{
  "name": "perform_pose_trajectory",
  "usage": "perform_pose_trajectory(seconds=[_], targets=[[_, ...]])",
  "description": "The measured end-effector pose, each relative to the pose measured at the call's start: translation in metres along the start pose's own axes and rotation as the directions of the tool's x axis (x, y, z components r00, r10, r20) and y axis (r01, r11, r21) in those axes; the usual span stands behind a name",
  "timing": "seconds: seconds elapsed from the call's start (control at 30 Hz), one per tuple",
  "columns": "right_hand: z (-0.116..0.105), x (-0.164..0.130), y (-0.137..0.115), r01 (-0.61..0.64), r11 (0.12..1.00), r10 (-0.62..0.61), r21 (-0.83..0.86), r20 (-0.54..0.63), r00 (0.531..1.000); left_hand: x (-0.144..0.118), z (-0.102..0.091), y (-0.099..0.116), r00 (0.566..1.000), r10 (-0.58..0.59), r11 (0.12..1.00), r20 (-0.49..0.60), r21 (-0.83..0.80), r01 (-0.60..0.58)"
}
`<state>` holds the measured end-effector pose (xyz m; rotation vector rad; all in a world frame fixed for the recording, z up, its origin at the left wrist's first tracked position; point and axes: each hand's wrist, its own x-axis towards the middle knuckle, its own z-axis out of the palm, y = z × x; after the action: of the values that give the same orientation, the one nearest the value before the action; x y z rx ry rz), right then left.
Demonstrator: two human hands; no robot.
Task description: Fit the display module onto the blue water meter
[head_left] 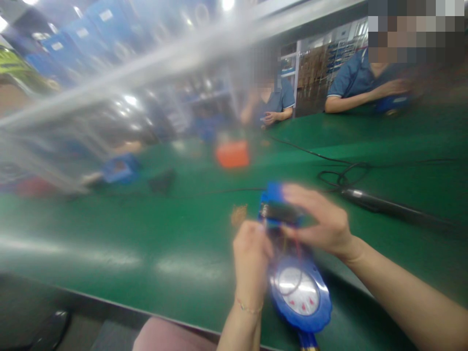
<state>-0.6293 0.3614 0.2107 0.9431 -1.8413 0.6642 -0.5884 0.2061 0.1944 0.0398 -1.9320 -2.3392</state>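
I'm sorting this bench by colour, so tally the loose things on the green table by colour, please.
Blue: 2, the blue meter in the left hand and right hand, and a blurred blue part
Orange: 1, orange box
Black: 2, black tool, small dark piece
Total: 5

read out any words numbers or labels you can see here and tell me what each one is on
No text here can be read.
White labels on the blue bins at upper left: too blurred to read.
White dial face of the blue device under the left hand and right hand: only red marks, no legible figures.
Orange box on the green table: no lettering visible.
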Motion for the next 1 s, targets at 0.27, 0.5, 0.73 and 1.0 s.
perform_pose_trajectory(seconds=[0.27, 0.5, 0.73, 1.0], targets=[[0.003, -0.003, 0.001, -0.058, 0.998, 0.058, 0.001, -0.015, 0.998, 0.004, -0.003, 0.001, 0.999, 0.032, 0.978, 0.008, 0.206, -0.033], [0.005, -0.002, 0.001, -0.159, 0.987, 0.16, 0.021, -0.029, 0.987, 0.012, -0.009, 0.003, 0.996, -0.076, 0.952, 0.046, 0.301, 0.058], [0.008, -0.005, 0.001, -0.238, 0.968, 0.238, 0.08, 0.009, 0.971, 0.019, -0.008, 0.004, 0.997, 0.001, 0.896, 0.072, 0.443, -0.033], [0.016, -0.01, 0.0, -0.502, 0.776, 0.477, 0.382, 0.165, 0.863, 0.031, -0.016, 0.006, 0.984, -0.028, 0.821, 0.176, 0.566, -0.078]])
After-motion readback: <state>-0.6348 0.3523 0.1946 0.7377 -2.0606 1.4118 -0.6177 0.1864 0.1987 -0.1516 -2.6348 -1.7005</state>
